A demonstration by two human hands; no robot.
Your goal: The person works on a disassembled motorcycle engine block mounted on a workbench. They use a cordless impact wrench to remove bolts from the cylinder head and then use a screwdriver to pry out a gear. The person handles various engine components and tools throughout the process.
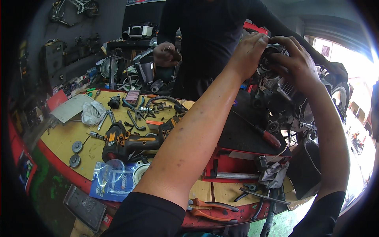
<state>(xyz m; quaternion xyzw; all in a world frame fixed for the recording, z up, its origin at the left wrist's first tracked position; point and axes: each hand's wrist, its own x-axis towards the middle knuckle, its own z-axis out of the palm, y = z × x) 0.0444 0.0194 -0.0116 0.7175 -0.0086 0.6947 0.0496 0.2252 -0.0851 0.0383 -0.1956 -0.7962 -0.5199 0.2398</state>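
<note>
Both my arms reach forward to a metal motorcycle engine (285, 90) on the right of the bench. My left hand (249, 50) closes on the engine's upper end from the left, its fingers mostly hidden behind the thumb. From the right, my right hand (296, 59) curls its fingers over the same end, around a round part (265, 63) there. A screwdriver (270, 138) with a red handle lies on the black mat (237, 132) below the engine. Across the bench, a person in dark clothes holds a toothed metal part (174, 55) in one hand.
On the yellow bench top (55, 134) lie a cordless impact wrench (136, 140), a phone (132, 97), a white rag (94, 113) and several loose tools. Orange-handled pliers (215, 204) rest at the near red edge. A blue package (112, 181) lies left of my forearm.
</note>
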